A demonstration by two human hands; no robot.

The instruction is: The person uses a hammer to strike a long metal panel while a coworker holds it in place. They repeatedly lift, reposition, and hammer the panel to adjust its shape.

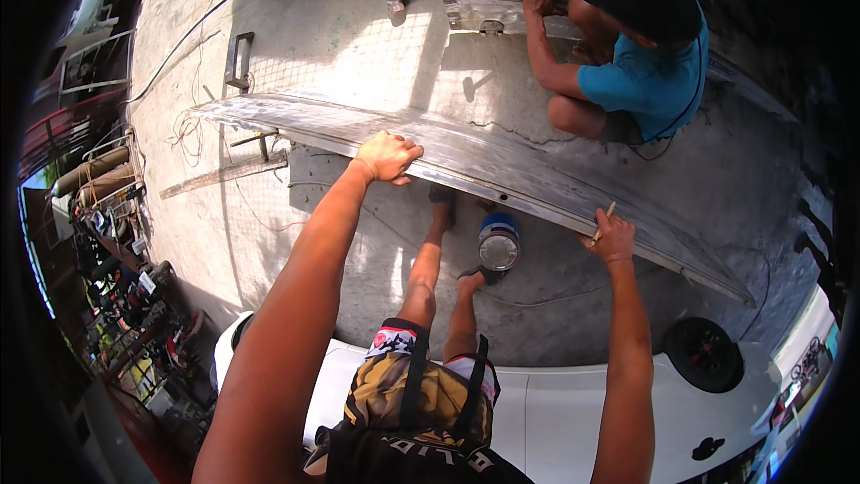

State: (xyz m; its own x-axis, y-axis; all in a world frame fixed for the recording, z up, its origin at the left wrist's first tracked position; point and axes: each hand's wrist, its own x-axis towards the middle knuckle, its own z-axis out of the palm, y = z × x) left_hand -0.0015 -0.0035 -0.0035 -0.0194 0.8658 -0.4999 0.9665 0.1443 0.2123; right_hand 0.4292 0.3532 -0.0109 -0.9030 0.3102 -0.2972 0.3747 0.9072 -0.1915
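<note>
A long, greyish metal panel (430, 139) stretches across in front of me from the upper left to the lower right, its surface streaked and worn. My left hand (387, 159) is closed over its near edge, left of the middle. Farther right along that edge, my right hand (612, 238) is closed on a thin, pale, pointed stick (611, 211), possibly a pencil; that hand also rests against the panel. Below the edge, between the two hands, a blue and white can (499, 244) with a pale lid stands on the floor near my feet.
Across the panel a person in a blue shirt (649, 81) squats, a hand on a smaller metal piece (488, 13). A hammer (395, 2) lies on the concrete. A white car (555, 403) is close by at the bottom. Cylinders (94, 170) and clutter line the left.
</note>
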